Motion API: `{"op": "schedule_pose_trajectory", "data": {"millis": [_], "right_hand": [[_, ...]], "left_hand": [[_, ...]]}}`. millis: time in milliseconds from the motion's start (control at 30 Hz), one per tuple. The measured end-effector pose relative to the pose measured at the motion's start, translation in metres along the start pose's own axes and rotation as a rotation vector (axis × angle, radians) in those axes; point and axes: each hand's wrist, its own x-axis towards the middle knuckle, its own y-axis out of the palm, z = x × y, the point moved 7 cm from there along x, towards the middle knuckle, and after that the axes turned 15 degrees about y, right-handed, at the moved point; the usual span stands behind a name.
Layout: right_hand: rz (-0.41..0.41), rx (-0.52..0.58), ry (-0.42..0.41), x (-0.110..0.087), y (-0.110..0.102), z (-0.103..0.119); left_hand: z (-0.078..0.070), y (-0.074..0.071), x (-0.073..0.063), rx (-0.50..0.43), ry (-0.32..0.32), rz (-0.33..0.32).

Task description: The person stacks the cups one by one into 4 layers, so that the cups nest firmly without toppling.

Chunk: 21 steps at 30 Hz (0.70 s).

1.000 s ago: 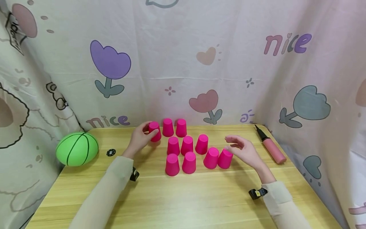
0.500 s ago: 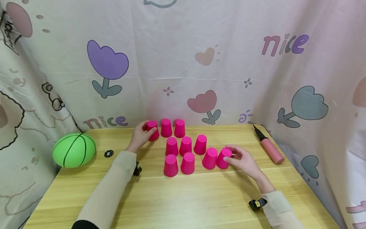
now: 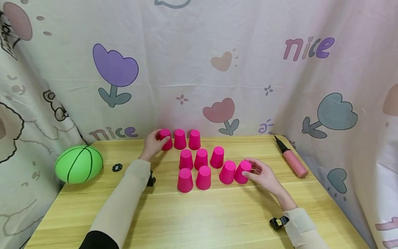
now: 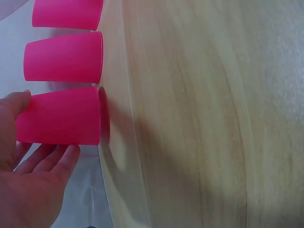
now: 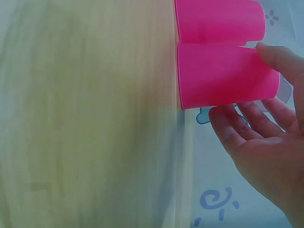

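Note:
Upside-down pink cups stand in loose rows on the wooden table. At the back left, my left hand holds the end pink cup by its side, thumb on one face and fingers on the other. Beside it are two more back-row cups. On the right, my right hand grips the outermost pink cup between thumb and fingers. That cup stands against a neighbouring cup. Middle cups and front cups stand between the hands.
A green ball with black lines lies at the table's left edge, near a black round chip. A pink hand pump with a black nozzle lies at the right. A patterned curtain hangs behind the table.
My right hand has come down from above the rightmost cup and taken hold of it. My left hand has shifted its cup slightly back, in line with the back row.

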Motion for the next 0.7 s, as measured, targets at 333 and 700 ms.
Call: {"op": "schedule_pose_trajectory", "data": {"millis": [333,700], "right_hand": [[0.011,0.025,0.0,0.003,0.0,-0.004],[-0.01,-0.018,-0.004,0.007,-0.008,0.006]], "left_hand": [[0.007,0.002,0.001,-0.001,0.014,0.002],[0.0,-0.016,-0.007,-0.002,-0.034,0.028]]}}
